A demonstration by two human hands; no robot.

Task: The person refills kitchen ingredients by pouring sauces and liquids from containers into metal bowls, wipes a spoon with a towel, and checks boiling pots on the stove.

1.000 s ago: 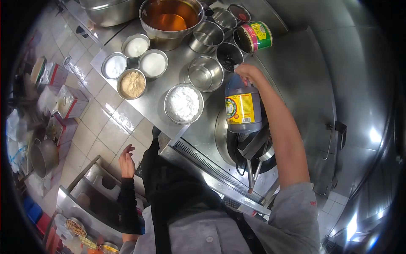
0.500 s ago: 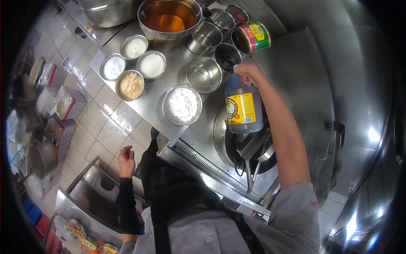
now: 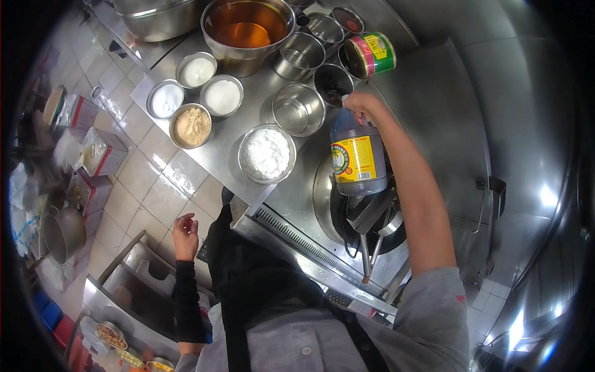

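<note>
My right hand (image 3: 361, 106) grips the neck and handle of a large plastic jug (image 3: 358, 158) with a yellow label. The jug is tilted, its mouth at a metal pot with dark contents (image 3: 333, 80). An empty metal pot (image 3: 299, 110) and a bowl of white powder (image 3: 267, 154) stand beside it. Below the jug are a black wok (image 3: 388, 245) and metal utensils. My left hand (image 3: 185, 235) hangs over the floor, fingers loosely curled and apart, holding nothing.
Bowls of white contents (image 3: 222, 95) and tan powder (image 3: 191, 126) stand on the steel counter (image 3: 214, 152). A big pot of amber liquid (image 3: 248, 31) and a green tin (image 3: 378, 54) are at the back. Boxes (image 3: 102, 152) lie left on the tiled floor.
The counter and its bowls have shifted slightly left in the view. My left hand's fingers have curled in a little. My right hand still holds the tilted jug.
</note>
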